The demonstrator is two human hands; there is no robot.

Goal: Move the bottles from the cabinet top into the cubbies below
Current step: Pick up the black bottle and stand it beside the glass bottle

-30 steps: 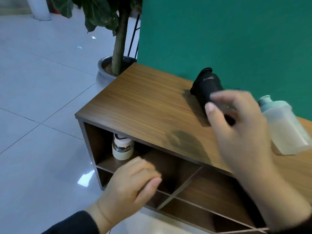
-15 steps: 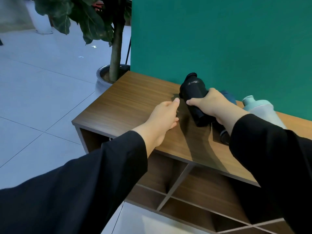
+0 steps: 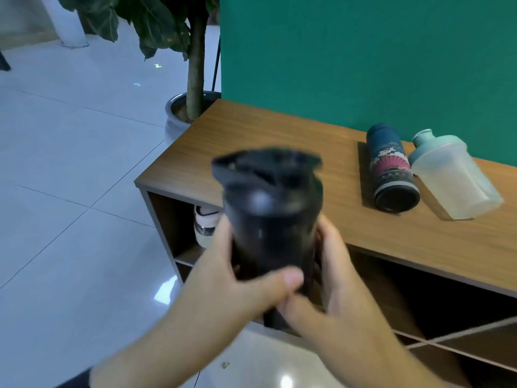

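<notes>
Black bottle: held upright in mid-air in front of the cabinet, lid end up, off the cabinet top; outline blurred, so lid details are unclear.
Left hand: wrapped around the lower left side of the black bottle, thumb laid across the front of the body.
Right hand: clasped on the lower right side of the black bottle, fingers behind it and partly hidden, thumb near the bottle's base.
Cabinet top: brown wood-grain surface against a green wall; two bottles lie on its right part.
Patterned bottle: dark blue with a pink and white printed band, lying on its side, base toward the camera, cap toward the wall.
Clear bottle: frosted body with a pale green cap, lying on its side just right of the patterned bottle, touching or nearly touching it near the cap end.
Cubbies: open compartments under the top, separated by wooden dividers; interiors to the right are dark.
White bottle: standing upright in the upper-left cubby, partly hidden behind the left hand and black bottle.
Potted plant: stands on the tiled floor behind the cabinet's left end.
</notes>
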